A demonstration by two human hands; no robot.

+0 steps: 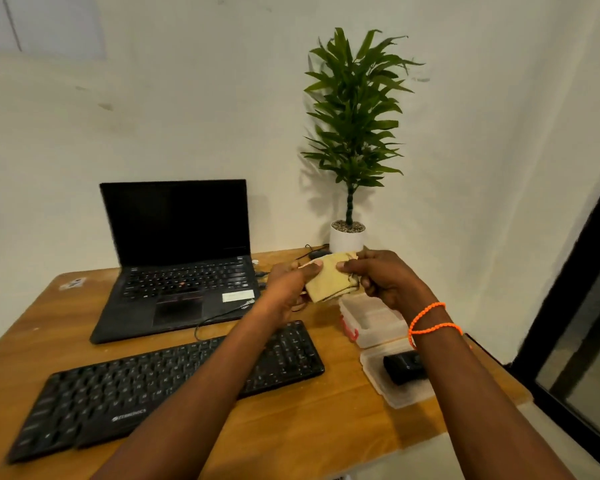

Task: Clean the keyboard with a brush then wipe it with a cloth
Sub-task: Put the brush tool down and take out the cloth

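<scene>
A black external keyboard [118,389] lies slanted on the wooden desk [309,427], partly crossed by my left forearm. Above the desk, beyond the keyboard's right end, both hands hold a folded yellow cloth [329,278]. My left hand [288,289] pinches its left edge with the thumb on top. My right hand [385,278] pinches its right edge and wears orange bead bracelets at the wrist. No brush is visible.
An open black laptop [177,265] stands at the back left. A potted plant [349,233] and a black mouse [317,254] are at the back. An open clear plastic box [371,323] and its lid holding a black object [404,368] sit at the right.
</scene>
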